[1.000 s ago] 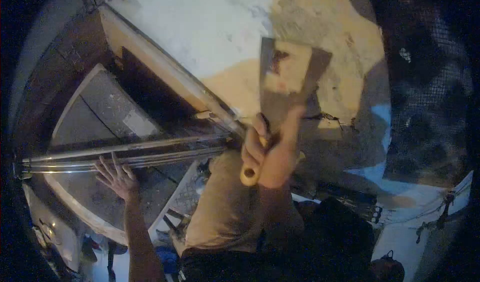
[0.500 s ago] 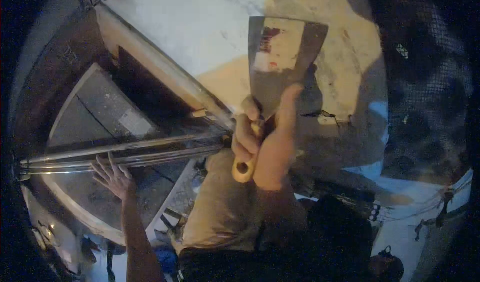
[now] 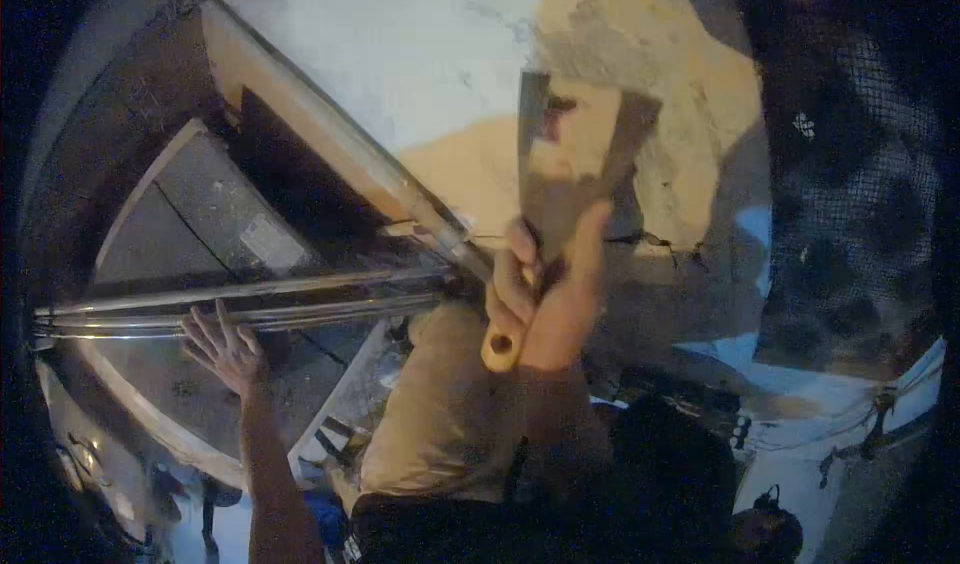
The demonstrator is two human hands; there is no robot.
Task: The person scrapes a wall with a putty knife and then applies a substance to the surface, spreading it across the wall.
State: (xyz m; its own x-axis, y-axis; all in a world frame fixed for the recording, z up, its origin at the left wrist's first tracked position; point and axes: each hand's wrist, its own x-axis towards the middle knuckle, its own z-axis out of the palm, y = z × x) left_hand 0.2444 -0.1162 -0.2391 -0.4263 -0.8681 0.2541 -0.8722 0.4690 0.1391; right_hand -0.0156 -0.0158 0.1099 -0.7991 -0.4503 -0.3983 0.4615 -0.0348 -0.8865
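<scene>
My right hand (image 3: 560, 304) is wrapped round the pale wooden handle of a wide putty knife (image 3: 570, 194), with the thumb stretched out along its blade. The handle's end, with a hole in it, shows below my fingers. The flat blade points away from me, over a pale, patchy surface (image 3: 455, 154) with cracks and stains, and overlaps it in this view. On the left, my left hand (image 3: 228, 352) is spread, its fingertips at the long shiny metal rails (image 3: 270, 316) and nothing in its grasp.
Beneath the rails sits a dark, round-edged panel (image 3: 200, 199) with a small label. A long wood-toned edge strip (image 3: 320, 114) runs diagonally along the pale surface. Dark mesh (image 3: 880, 144) hangs at the right. My trousered leg (image 3: 435, 404) is below the rails' right end.
My right hand and the putty knife have shifted slightly right and down towards me. My left hand has stayed at the rails.
</scene>
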